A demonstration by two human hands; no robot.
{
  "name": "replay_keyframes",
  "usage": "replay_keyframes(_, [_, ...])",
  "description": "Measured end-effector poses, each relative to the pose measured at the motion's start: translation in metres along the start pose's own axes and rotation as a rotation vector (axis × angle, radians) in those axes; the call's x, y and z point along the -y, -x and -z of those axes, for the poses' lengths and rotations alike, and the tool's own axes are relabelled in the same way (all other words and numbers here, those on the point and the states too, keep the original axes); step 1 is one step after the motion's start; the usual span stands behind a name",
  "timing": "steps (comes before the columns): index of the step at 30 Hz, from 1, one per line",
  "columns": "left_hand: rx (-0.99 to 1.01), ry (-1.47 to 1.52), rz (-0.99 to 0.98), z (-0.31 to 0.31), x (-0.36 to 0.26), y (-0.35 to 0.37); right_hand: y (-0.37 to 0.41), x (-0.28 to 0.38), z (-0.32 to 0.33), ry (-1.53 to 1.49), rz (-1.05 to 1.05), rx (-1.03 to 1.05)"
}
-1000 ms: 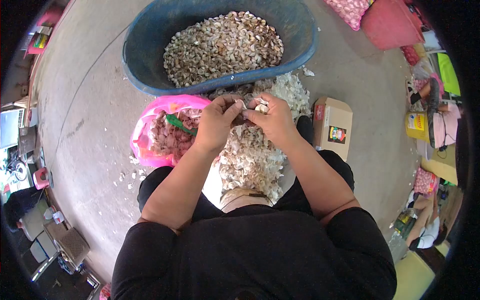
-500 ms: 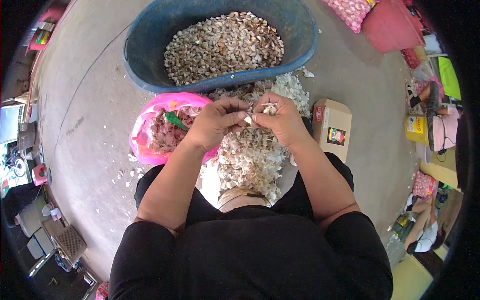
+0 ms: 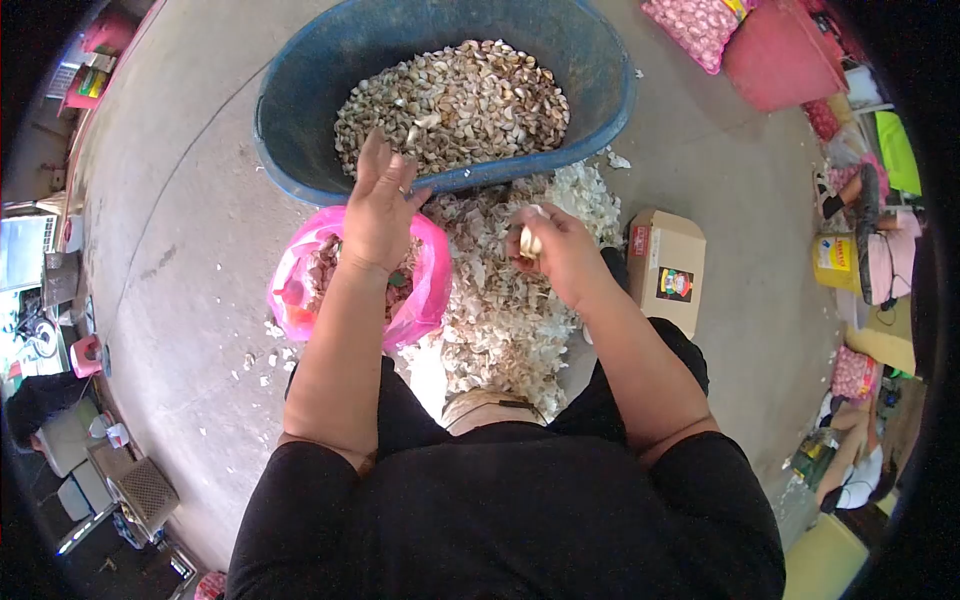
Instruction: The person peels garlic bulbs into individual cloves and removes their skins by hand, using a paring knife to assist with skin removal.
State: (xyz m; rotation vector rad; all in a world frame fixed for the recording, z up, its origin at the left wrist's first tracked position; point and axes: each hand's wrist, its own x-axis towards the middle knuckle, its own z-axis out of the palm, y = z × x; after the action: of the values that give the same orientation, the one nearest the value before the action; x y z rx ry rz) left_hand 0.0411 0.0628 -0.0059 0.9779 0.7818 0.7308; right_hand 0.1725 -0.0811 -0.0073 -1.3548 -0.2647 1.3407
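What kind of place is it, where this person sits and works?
Probably a garlic-peeling workplace: a blue tub full of loose cloves, a heap of papery skins, and mesh sacks of bulbs.

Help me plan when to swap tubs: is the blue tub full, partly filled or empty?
Partly filled: garlic cloves lie heaped in the blue tub, with bare inner wall showing above them.
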Motion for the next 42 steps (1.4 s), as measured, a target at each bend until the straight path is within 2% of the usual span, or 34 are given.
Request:
replay_keyframes(1, [-0.009, -0.057, 0.017, -0.001, -0.001, 0.001, -0.002, -0.001, 0.002, -0.164, -0.053, 0.009])
replay_keyframes(2, [0.063, -0.288, -0.016, -0.007, 0.003, 0.010, -0.002, -0.002, 0.005, -0.328, -0.109, 0.015])
replay_keyframes(5, [0.457, -0.451, 0.125, -0.012, 0.020, 0.024, -0.001, -0.003, 0.010, -0.395, -0.066, 0.101])
replay_keyframes(6, [0.409, -0.405, 0.034, -0.015, 0.031, 0.028, -0.002, -0.004, 0.011, -0.356, -0.055, 0.143])
replay_keyframes(9, [0.443, -0.344, 0.056, -0.016, 0.036, 0.029, 0.001, -0.004, 0.002, -0.192, 0.051, 0.053])
replay_keyframes(12, [0.437, -0.454, 0.202, -0.023, 0.016, 0.036, -0.001, -0.007, 0.002, 0.059, 0.125, -0.025])
replay_keyframes(15, [0.403, -0.369, 0.135, -0.016, 0.026, 0.034, -0.002, -0.011, 0.004, 0.199, 0.195, -0.079])
replay_keyframes(18, [0.373, -0.265, 0.107, -0.016, 0.026, 0.036, -0.003, -0.009, 0.001, 0.164, 0.149, -0.074])
replay_keyframes(21, [0.409, -0.495, 0.021, -0.013, 0.029, 0.035, -0.010, -0.024, -0.004, 0.529, 0.531, -0.107])
replay_keyframes(22, [0.427, -0.484, 0.061, -0.013, 0.028, 0.035, -0.007, -0.021, -0.004, 0.596, 0.495, -0.100])
replay_keyframes(25, [0.464, -0.398, 0.169, -0.014, 0.023, 0.039, 0.003, -0.005, -0.010, 0.508, 0.171, -0.103])
replay_keyframes(28, [0.435, -0.220, 0.236, -0.013, 0.018, 0.037, 0.000, -0.007, -0.002, 0.293, 0.105, -0.104])
replay_keyframes(31, [0.328, -0.057, 0.301, -0.012, 0.024, 0.034, -0.014, -0.022, 0.011, 0.531, 0.383, -0.192])
replay_keyframes(33, [0.256, 0.043, 0.328, -0.013, 0.026, 0.033, -0.011, -0.021, 0.010, 0.656, 0.370, -0.159])
replay_keyframes(37, [0.188, -0.049, 0.173, -0.015, 0.037, 0.036, -0.005, -0.027, 0.002, 0.778, 0.229, 0.006])
replay_keyframes(38, [0.170, -0.067, 0.152, -0.018, 0.038, 0.038, -0.006, -0.033, 0.000, 0.783, 0.343, 0.040])
replay_keyframes(42, [0.177, -0.183, 0.081, -0.024, 0.036, 0.040, 0.001, -0.026, -0.005, 0.759, 0.354, 0.002])
